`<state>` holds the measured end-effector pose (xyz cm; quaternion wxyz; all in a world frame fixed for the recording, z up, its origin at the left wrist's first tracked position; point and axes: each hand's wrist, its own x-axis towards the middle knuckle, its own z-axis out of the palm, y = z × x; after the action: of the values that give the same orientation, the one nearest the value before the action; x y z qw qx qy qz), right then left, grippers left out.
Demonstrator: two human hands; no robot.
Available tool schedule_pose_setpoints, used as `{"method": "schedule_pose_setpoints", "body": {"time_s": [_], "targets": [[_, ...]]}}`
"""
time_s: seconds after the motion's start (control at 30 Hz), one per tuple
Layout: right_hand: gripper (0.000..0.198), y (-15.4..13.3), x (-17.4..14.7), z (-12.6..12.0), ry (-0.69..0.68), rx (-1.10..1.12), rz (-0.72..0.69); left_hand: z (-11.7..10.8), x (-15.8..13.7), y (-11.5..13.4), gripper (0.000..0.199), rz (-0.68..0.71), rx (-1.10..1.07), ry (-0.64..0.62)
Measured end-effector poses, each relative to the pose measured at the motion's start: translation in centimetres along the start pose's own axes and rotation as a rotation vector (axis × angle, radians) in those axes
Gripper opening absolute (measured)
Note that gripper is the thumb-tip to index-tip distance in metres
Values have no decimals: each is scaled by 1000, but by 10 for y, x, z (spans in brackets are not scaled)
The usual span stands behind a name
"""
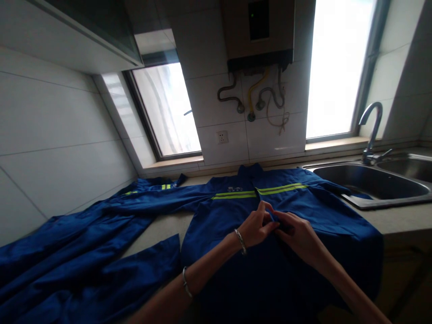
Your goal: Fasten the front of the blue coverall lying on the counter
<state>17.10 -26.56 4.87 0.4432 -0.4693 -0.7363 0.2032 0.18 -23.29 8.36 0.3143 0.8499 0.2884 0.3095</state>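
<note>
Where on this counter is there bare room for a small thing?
Bare counter shows in front of the sink, right of the jacket, and in a narrow gap between jacket and blue clothing at left. Crowded: the jacket's front, under left hand and right hand.

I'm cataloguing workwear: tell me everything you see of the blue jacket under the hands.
The blue jacket looks like woven cloth, with a collar, small pale lettering on the chest and a yellow-green and grey stripe across each side. It lies front up on the counter, collar toward the wall, lower part apparently draping over the near edge. One sleeve stretches picture-left toward other blue clothing; the other reaches the sink. The left hand and right hand pinch it near the front opening.
</note>
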Motion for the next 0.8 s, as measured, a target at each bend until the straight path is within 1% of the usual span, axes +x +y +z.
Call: {"method": "schedule_pose_setpoints", "body": {"time_s": [0.07, 0.17, 0.27, 0.33, 0.4, 0.43, 0.5, 0.67, 0.73, 0.8], "targets": [[45, -5, 0, 3, 34, -62, -13, 3, 1, -4, 25, -21, -54, 80], [47, -10, -1, 7, 85, -107, -22, 8, 3, -10, 24, -55, -113, 167], [48, -11, -2, 10, 117, -107, -4, 13, 3, -16, 24, -92, -180, 244], [48, -11, -3, 11, 135, -97, 15, 16, 4, -18, 25, -110, -261, 292], [49, -10, -4, 11, 152, -65, 36, 17, 4, -19, 26, -118, -336, 307], [50, -9, -4, 10, 154, -40, 47, 16, 4, -19, 26, -120, -355, 294], [51, -6, -4, 9, 152, 21, 76, 13, 3, -17, 26, -109, -329, 230], [51, 4, -2, 5, 159, 235, 144, -3, -1, -5, 41, 39, -58, 19], [47, 5, -1, 4, 140, 366, 138, -8, -1, -1, 43, 76, 15, -32], [40, 5, -1, 1, 103, 458, 112, -11, -1, 2, 41, 86, 59, -43]]}}
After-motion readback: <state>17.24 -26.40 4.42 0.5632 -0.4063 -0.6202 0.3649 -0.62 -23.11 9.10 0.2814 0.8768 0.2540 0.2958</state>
